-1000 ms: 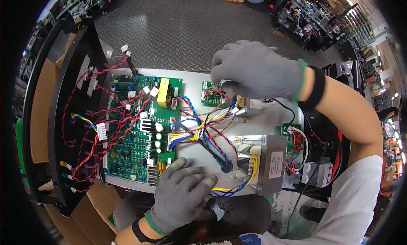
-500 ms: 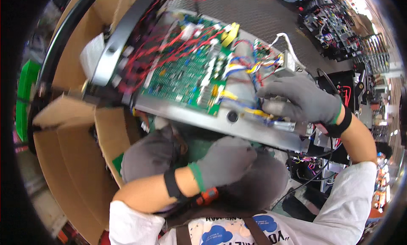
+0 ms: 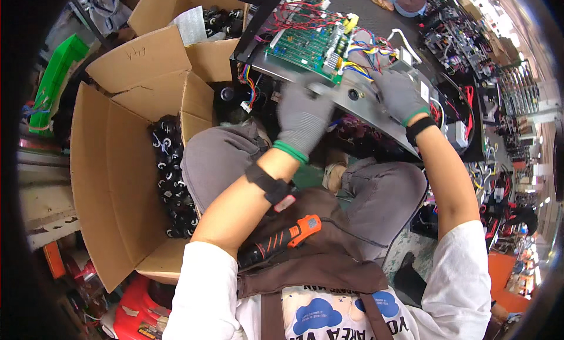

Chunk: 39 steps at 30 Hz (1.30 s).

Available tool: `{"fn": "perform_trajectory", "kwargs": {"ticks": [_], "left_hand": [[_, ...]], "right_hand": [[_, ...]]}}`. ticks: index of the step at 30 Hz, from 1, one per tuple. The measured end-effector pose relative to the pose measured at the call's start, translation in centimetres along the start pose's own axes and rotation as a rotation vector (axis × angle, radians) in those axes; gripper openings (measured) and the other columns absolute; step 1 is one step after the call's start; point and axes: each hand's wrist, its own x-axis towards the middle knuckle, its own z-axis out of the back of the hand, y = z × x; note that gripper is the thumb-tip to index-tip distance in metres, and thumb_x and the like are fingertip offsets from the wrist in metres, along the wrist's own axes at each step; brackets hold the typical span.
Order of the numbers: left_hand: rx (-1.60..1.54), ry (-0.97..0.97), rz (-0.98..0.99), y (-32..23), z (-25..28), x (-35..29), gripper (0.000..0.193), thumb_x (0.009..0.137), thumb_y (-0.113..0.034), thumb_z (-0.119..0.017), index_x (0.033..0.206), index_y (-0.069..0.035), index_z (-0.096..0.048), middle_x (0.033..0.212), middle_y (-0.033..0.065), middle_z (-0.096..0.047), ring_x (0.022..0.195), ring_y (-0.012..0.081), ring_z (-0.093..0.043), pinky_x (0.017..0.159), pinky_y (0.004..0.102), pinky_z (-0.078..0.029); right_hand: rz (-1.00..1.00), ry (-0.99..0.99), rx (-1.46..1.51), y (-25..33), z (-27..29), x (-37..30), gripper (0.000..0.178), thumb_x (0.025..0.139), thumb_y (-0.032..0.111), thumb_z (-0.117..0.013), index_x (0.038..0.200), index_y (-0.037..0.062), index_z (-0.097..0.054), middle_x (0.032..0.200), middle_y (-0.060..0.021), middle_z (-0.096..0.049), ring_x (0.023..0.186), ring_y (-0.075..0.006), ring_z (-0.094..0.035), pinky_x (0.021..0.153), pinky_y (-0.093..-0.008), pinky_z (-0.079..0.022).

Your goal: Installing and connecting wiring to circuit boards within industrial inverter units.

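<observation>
"Circuit board (image 3: 305, 49)?"
"On a flat metal tray (image 3: 365, 106); a creased cardboard box (image 3: 106, 181) gapes at left."
"Hands?"
"Left hand (image 3: 305, 108), blurred, at the tray's edge; right hand (image 3: 399, 96) over it. Can't tell either grip."

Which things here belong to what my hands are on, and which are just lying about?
Seem part of it:
- metal plate by your left hand and right hand
- green circuit board
- red wires

Seemingly lying about:
- cardboard box of black parts
- green bin
- orange-black tool, unheld

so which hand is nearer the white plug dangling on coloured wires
Left: the left hand is just right of the white plug; the right hand is farther right, at the metal tray.
</observation>
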Motion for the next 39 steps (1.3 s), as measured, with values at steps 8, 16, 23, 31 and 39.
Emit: {"fn": "perform_trajectory", "kwargs": {"ticks": [8,16,23,31,39], "left_hand": [[-0.379,-0.253,0.283,6.0,5.0,5.2,0.046,0.074,-0.019,-0.063,0.114,0.001,-0.057,0.092,0.0164,-0.063,0.084,0.0254,-0.061,0.080,0.0354,-0.048],[-0.186,-0.251,0.370,7.2,3.9,4.3,0.037,0.079,-0.024,-0.061,0.104,0.002,-0.062,0.086,0.0114,-0.063,0.072,0.0207,-0.058,0.066,0.0349,-0.048],[-0.876,-0.009,0.582,4.2,5.0,3.8,0.022,0.090,-0.027,-0.055,0.095,-0.006,-0.060,0.078,0.0054,-0.060,0.068,0.0165,-0.061,0.059,0.0293,-0.054],[-0.664,-0.098,0.410,4.0,3.1,1.3,0.020,0.088,-0.025,-0.054,0.086,-0.005,-0.056,0.072,0.0064,-0.058,0.060,0.0170,-0.059,0.051,0.0300,-0.050],[-0.616,0.044,0.480,5.0,1.6,1.8,0.025,0.091,-0.031,-0.055,0.094,-0.008,-0.064,0.085,0.0045,-0.062,0.065,0.0172,-0.059,0.056,0.0296,-0.048]], "right_hand": [[-0.143,-0.125,-0.002,1.4,-1.4,-2.0,0.039,0.085,0.020,-0.054,0.124,0.0146,-0.054,0.108,-0.0154,-0.061,0.105,-0.0329,-0.056,0.092,-0.0458,-0.040],[-0.177,-0.359,0.286,4.5,-0.3,-7.2,0.034,0.085,0.018,-0.056,0.119,0.0135,-0.055,0.116,-0.0133,-0.056,0.110,-0.0328,-0.052,0.097,-0.0445,-0.039],[-0.186,-0.257,0.475,8.3,-2.9,-7.6,0.034,0.081,0.018,-0.059,0.114,0.0120,-0.057,0.117,-0.0139,-0.055,0.109,-0.0345,-0.052,0.093,-0.0426,-0.043],[-0.151,-0.334,0.395,8.1,-4.3,-6.1,0.029,0.081,0.015,-0.059,0.110,0.0130,-0.060,0.110,-0.0121,-0.060,0.102,-0.0321,-0.057,0.087,-0.0416,-0.046],[-0.248,-0.589,0.542,8.5,-6.7,-4.1,0.021,0.086,0.015,-0.050,0.098,0.0006,-0.059,0.096,-0.0225,-0.060,0.086,-0.0387,-0.060,0.079,-0.0464,-0.048]]}}
